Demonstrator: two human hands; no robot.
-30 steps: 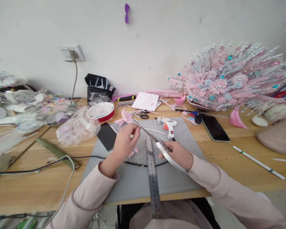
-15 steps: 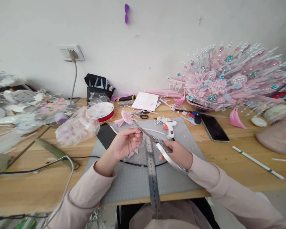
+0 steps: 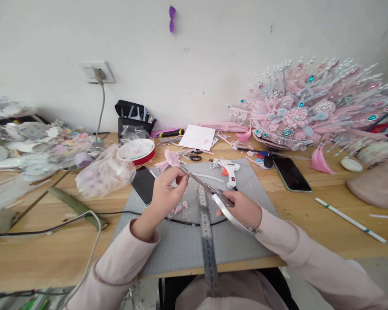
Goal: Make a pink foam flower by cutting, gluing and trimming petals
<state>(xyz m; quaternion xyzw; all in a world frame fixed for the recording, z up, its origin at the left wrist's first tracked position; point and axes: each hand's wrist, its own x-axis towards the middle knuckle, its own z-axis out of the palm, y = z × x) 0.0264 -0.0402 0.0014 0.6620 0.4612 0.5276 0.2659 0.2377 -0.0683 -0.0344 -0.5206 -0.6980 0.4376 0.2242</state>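
Note:
My right hand (image 3: 244, 209) grips a pair of scissors (image 3: 224, 206) with white handles. Their long metal blades point up and to the left over the grey cutting mat (image 3: 245, 241). My left hand (image 3: 168, 193) is at the blade tips, its fingers curled in and the thumb near them. Whatever those fingertips hold is too small or hidden to make out. Below this hand, small pink petal-shaped pieces (image 3: 178, 209) lie on the mat. A metal ruler (image 3: 207, 237) runs up the mat between my arms. Just beyond my left hand sits a pink fuzzy flower (image 3: 168, 159).
A white glue gun (image 3: 229, 170) lies behind the scissors. To the right are a phone (image 3: 291, 173) and a large pink beaded headdress (image 3: 297, 107). A dark flat phone-like object (image 3: 144, 185) lies left of my left hand. A black cable (image 3: 187, 222) crosses the mat.
My left hand has turned, back upward, and shifted slightly left and up along the blades. More of the petal pieces show beneath it. The scissors and right hand stay in place.

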